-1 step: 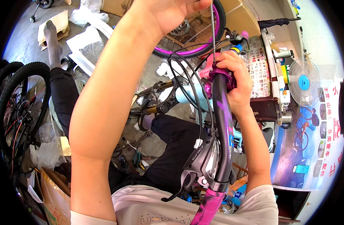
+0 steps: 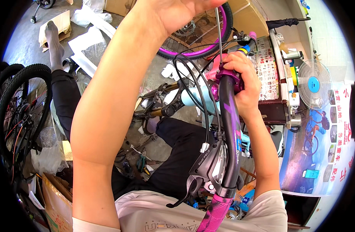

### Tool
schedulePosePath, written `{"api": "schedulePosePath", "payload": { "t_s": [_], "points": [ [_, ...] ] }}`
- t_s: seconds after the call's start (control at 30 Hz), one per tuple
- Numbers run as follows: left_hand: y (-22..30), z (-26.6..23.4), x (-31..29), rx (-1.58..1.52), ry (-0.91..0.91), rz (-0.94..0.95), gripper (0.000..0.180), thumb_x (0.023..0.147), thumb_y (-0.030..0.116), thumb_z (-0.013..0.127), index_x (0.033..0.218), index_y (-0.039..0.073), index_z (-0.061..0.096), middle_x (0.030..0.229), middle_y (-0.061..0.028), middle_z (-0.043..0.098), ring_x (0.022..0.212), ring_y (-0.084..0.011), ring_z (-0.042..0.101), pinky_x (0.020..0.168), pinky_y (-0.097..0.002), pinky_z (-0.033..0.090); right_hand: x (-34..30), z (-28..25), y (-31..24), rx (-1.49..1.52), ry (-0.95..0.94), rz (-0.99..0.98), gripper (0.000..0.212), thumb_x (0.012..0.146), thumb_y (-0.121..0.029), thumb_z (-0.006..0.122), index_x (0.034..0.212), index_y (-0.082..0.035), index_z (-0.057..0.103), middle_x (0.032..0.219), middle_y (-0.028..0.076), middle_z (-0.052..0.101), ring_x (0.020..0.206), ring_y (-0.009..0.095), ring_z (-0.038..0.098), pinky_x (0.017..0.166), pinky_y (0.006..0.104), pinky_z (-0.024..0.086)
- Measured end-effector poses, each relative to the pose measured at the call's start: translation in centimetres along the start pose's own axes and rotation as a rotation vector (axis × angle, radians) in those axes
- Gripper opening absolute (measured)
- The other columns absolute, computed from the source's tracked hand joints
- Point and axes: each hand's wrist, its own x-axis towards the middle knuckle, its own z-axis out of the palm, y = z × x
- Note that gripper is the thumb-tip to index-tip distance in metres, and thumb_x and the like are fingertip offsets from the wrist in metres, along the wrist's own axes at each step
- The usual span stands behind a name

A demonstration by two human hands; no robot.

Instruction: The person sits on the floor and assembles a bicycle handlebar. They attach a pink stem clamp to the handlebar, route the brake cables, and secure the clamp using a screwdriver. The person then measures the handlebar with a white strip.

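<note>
A black handlebar [image 2: 230,127] with purple and pink marks runs lengthwise in front of me, its pink grip [image 2: 216,212] near my body. My right hand [image 2: 245,75] is wrapped round the purple stem clamp [image 2: 228,77], its fingertips beside the foot of a hex key [image 2: 219,34]. This long, thin metal rod stands upright on the clamp. My left hand [image 2: 177,13] is at the rod's upper end, thumb across it; the top edge cuts off the other fingers. A brake lever with shifter [image 2: 208,162] and black cables [image 2: 202,96] hang on the bar's left side.
Beyond the bar lies a wheel with a purple rim [image 2: 225,23]. Bicycle wheels [image 2: 24,112] stand at the left, above an open carton [image 2: 55,201]. Pliers [image 2: 141,162] lie on the floor between my legs. To the right are a cabinet [image 2: 274,112] and a fan [image 2: 314,85].
My left hand has shifted slightly right at the rod's top, its thumb reaching farther past the rod. The rod's upper end leans a little more left. My right hand keeps its place.
</note>
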Motion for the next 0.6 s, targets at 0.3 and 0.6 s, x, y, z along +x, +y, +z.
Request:
{"api": "schedulePosePath", "payload": {
  "t_s": [0.3,0.6],
  "points": [
    [-5.2,-0.5,-1.5,0.124,0.126,0.166,0.017,0.099,0.021,0.072,0.108,0.008,0.064,0.097,-0.0013,0.069,0.088,-0.012,0.069,0.064,-0.0233,0.056,0.1,0.1,-0.1,0.007,0.009,0.009,0.04,0.064,0.002,0.074,0.101,-0.004,0.063,0.105,0.013,0.071,0.107,0.037,0.067,0.099,0.0455,0.051],
    [-5.4,0.3,-2.0,0.053,0.216,0.137,0.015,0.099,0.014,0.072,0.11,0.005,0.071,0.099,-0.0036,0.074,0.089,-0.0131,0.072,0.066,-0.0221,0.056,0.2,0.0,-0.1,0.003,0.003,0.006,0.04,0.064,0.001,0.075,0.101,-0.004,0.062,0.104,0.013,0.071,0.106,0.038,0.067,0.099,0.0458,0.051]
  ]
}}
